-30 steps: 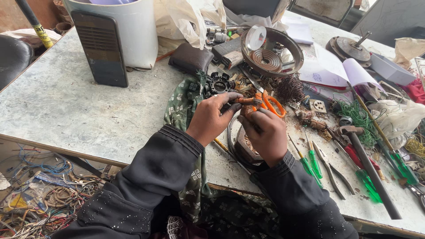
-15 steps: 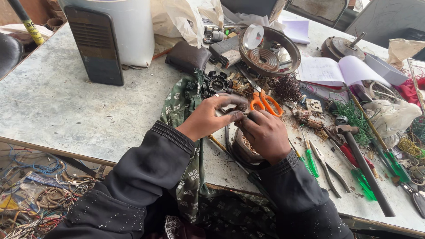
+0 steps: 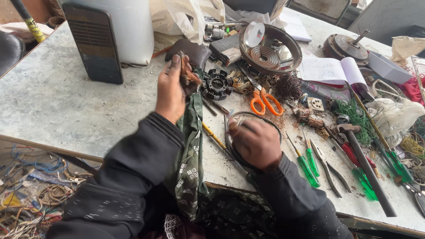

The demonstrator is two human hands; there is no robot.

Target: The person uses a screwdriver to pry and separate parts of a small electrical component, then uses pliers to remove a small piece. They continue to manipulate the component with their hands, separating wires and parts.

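Grey marble-look worktable [image 3: 53,102], daylight, cluttered right side; tangled wire scrap [image 3: 31,199] on floor, near left.

- Scissors [image 3: 265,101] lie on the worktop [image 3: 57,102], right of the toothed rotor [image 3: 217,84]
- Screwdrivers [image 3: 307,163] lie left of the hammer [image 3: 363,163]
- Notebook [image 3: 332,71] lies behind the scissors

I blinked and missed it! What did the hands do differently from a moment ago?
The left hand lifted away from the right hand and went up the table, gripping a small brownish tangle. The right hand dropped flat onto the round metal ring. The orange scissors, green screwdrivers and hammer stayed put.
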